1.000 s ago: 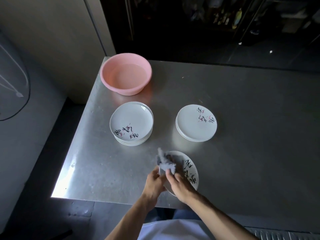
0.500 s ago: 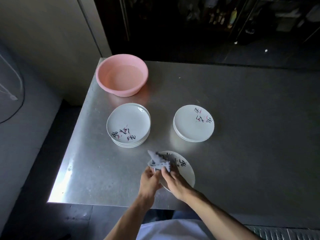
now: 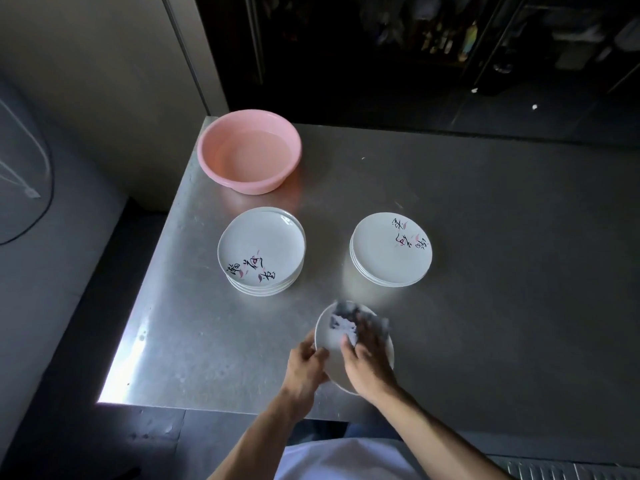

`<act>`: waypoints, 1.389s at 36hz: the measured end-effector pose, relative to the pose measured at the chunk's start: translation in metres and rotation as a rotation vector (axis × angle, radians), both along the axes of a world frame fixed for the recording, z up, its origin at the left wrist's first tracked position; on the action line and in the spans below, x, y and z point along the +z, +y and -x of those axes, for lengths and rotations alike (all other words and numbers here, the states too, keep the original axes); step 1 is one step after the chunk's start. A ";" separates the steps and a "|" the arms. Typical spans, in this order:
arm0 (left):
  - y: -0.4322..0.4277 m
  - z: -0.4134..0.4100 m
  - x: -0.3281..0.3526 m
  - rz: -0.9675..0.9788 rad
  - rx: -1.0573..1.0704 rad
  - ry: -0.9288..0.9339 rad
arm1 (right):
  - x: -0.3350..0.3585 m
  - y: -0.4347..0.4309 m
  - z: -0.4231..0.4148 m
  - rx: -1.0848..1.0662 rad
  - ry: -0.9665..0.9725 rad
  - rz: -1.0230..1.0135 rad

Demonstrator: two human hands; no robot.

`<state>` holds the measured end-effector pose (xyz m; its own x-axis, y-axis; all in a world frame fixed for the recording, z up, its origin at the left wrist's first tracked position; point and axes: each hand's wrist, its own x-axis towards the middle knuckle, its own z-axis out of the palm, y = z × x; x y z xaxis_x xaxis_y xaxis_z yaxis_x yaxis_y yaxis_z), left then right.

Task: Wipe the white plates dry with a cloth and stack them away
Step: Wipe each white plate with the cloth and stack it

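**Cloth now mid-plate, script covered**

Grey crumpled wiping cloth (image 3: 343,322) no longer bunched at upper-left rim of the hand-held white round plate (image 3: 328,339); now spread across plate's upper middle. R hand (image 3: 367,362) shifted from near-left edge to plate centre, fingers laid over cloth, blurred. Black painted script, on plate's right side 1 s ago & nearer top 0.5 s ago, now hidden under hand + cloth. L hand (image 3: 306,367) moved out along left rim, apart from R hand

Left hand (image 3: 306,363) grips a plate (image 3: 332,341) by its rim; right hand (image 3: 367,358) presses a cloth (image 3: 343,323) (blurred) onto it, near two plate stacks (image 3: 261,251) and a pink basin (image 3: 249,150).
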<state>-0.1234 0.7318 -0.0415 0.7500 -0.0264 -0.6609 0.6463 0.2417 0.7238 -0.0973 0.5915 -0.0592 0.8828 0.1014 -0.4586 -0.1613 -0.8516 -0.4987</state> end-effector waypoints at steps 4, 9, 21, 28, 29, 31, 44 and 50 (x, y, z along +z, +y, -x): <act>0.001 -0.004 -0.001 -0.040 0.119 0.056 | 0.000 0.006 -0.009 -0.240 0.052 -0.036; 0.004 -0.011 0.004 -0.038 0.019 0.022 | 0.023 0.014 0.006 -0.068 0.104 -0.412; 0.005 -0.001 0.005 0.048 -0.115 -0.030 | 0.016 0.009 0.007 -0.057 0.235 -0.288; 0.009 0.003 -0.003 0.070 -0.086 -0.017 | 0.007 0.007 -0.003 -0.087 0.056 -0.092; 0.007 0.003 -0.002 0.084 -0.053 -0.004 | 0.006 0.007 -0.005 -0.128 0.040 0.009; 0.005 0.001 -0.002 0.088 0.027 0.027 | 0.006 0.010 -0.010 -0.203 0.053 0.017; 0.011 -0.001 -0.003 -0.037 0.141 0.080 | 0.010 0.010 -0.006 -0.143 0.138 -0.070; 0.009 0.000 0.006 -0.017 0.007 0.037 | 0.010 0.034 0.006 -0.029 0.078 -0.414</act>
<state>-0.1235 0.7406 -0.0355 0.7255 -0.0097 -0.6882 0.6707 0.2340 0.7038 -0.1029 0.6256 -0.0491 0.8525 0.2667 -0.4496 -0.2327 -0.5765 -0.7832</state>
